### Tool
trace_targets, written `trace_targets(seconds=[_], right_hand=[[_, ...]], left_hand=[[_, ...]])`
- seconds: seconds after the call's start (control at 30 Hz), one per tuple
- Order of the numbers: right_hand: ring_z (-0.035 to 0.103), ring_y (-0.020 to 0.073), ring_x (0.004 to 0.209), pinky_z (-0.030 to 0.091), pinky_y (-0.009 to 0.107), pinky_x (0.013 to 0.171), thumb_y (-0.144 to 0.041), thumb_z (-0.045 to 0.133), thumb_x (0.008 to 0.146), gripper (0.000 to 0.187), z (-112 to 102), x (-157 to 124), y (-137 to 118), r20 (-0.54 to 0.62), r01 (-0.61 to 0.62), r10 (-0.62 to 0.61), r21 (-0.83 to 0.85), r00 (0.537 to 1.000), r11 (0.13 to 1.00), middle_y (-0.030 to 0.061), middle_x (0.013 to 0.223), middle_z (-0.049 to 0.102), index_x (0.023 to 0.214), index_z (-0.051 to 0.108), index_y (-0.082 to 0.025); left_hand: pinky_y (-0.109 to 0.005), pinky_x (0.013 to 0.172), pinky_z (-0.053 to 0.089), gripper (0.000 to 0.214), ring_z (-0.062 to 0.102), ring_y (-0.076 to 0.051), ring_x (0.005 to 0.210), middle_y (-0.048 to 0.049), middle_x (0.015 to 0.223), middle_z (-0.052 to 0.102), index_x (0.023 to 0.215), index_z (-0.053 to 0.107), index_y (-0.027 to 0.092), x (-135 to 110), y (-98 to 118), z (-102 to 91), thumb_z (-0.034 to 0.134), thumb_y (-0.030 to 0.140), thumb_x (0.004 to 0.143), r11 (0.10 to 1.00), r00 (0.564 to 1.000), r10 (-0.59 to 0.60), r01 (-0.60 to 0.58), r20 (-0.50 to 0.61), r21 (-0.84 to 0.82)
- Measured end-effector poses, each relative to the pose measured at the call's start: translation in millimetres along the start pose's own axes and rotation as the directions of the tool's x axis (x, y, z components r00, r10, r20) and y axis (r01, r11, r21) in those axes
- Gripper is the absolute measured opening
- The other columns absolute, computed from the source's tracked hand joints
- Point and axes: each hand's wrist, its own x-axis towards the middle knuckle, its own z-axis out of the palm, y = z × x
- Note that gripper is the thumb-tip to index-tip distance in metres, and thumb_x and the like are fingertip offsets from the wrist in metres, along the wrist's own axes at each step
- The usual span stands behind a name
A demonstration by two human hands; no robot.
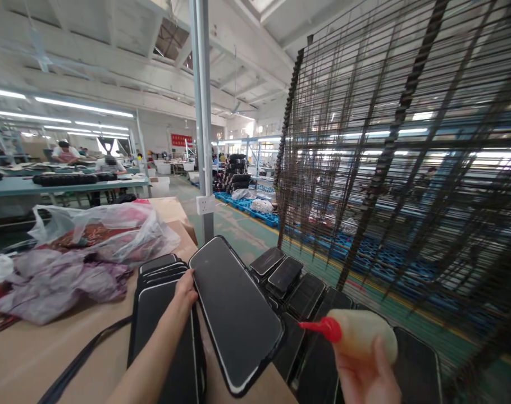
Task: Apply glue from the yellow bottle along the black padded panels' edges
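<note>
My left hand point(187, 290) is closed on the left edge of a black rectangular panel point(236, 308) with rounded corners and a whitish line round its rim. The panel is tilted above the brown tabletop. In my right hand point(367, 370) is a squeeze bottle point(363, 335) of pale yellowish stuff, with its red nozzle pointing left toward the panel's right corner, apart from it. Beneath my left forearm lies a stack of similar black panels point(165, 314). More black panels point(306, 295) lie spread out to the right, below the rack.
A tall wire rack point(365, 146) leans up on the right. Plastic bags and crumpled cloth point(65, 280) cover the table's left side. A black strap point(87, 350) trails across the brown tabletop point(99, 367). Beyond the table stands a grey post point(202, 112) with a socket. Co-workers sit at far benches.
</note>
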Motion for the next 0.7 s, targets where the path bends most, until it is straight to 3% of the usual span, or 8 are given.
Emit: trace_targets(seconds=[0.1, 0.2, 0.33, 0.5, 0.7], right_hand=[[0.051, 0.0263, 0.116, 0.039, 0.043, 0.100, -0.046, 0.068, 0.077, 0.047, 15, -2, -14, 0.067, 0.095, -0.094, -0.011, 0.993, 0.995, 0.0029, 0.118, 0.061, 0.117, 0.059, -0.022], [0.053, 0.0296, 0.112, 0.030, 0.049, 0.105, -0.049, 0.070, 0.073, 0.054, 32, -7, -21, 0.197, 0.142, -0.130, -0.051, 0.972, 0.989, 0.0058, 0.117, 0.061, 0.118, 0.058, -0.021], [0.058, 0.0322, 0.101, 0.035, 0.054, 0.099, -0.046, 0.077, 0.065, 0.055, 38, -4, -19, 0.291, 0.178, -0.142, -0.103, 0.946, 0.979, 0.0085, 0.106, 0.064, 0.110, 0.061, -0.019], [0.059, 0.0313, 0.094, 0.040, 0.054, 0.092, -0.040, 0.075, 0.067, 0.032, 31, 7, -14, 0.330, 0.203, -0.150, -0.131, 0.932, 0.970, 0.0059, 0.089, 0.064, 0.090, 0.064, -0.019], [0.059, 0.0305, 0.094, 0.040, 0.051, 0.092, -0.040, 0.075, 0.067, 0.037, 32, 17, -15, 0.367, 0.200, -0.121, -0.186, 0.922, 0.962, 0.0075, 0.090, 0.065, 0.095, 0.066, -0.018]], left_hand=[[-0.027, 0.050, 0.054, 0.017, 0.059, -0.016, 0.039, -0.0020, 0.048, 0.062, 0.087, 0.063, 0.010, -6, -3, 10.3, 0.046, 0.012, 0.085, 0.999, 1.000, 0.002, -0.002, 0.004, 0.040], [-0.028, 0.049, 0.054, 0.015, 0.060, -0.016, 0.041, -0.0029, 0.050, 0.063, 0.082, 0.063, 0.011, -13, -2, 19.6, 0.048, 0.012, 0.084, 0.998, 1.000, -0.002, 0.000, 0.026, 0.068], [-0.027, 0.050, 0.054, 0.014, 0.061, -0.016, 0.041, -0.0023, 0.050, 0.063, 0.078, 0.062, 0.012, -21, -1, 24.9, 0.050, 0.013, 0.084, 0.996, 0.999, 0.020, -0.023, 0.034, 0.086], [-0.028, 0.053, 0.055, 0.013, 0.061, -0.016, 0.043, -0.0017, 0.050, 0.063, 0.076, 0.062, 0.012, -27, 1, 23.2, 0.051, 0.012, 0.083, 0.994, 0.999, 0.028, -0.031, 0.034, 0.100], [-0.028, 0.053, 0.055, 0.011, 0.061, -0.016, 0.044, -0.0022, 0.050, 0.063, 0.076, 0.062, 0.013, -28, 1, 21.5, 0.053, 0.012, 0.082, 0.994, 0.999, 0.013, -0.018, 0.046, 0.112]])
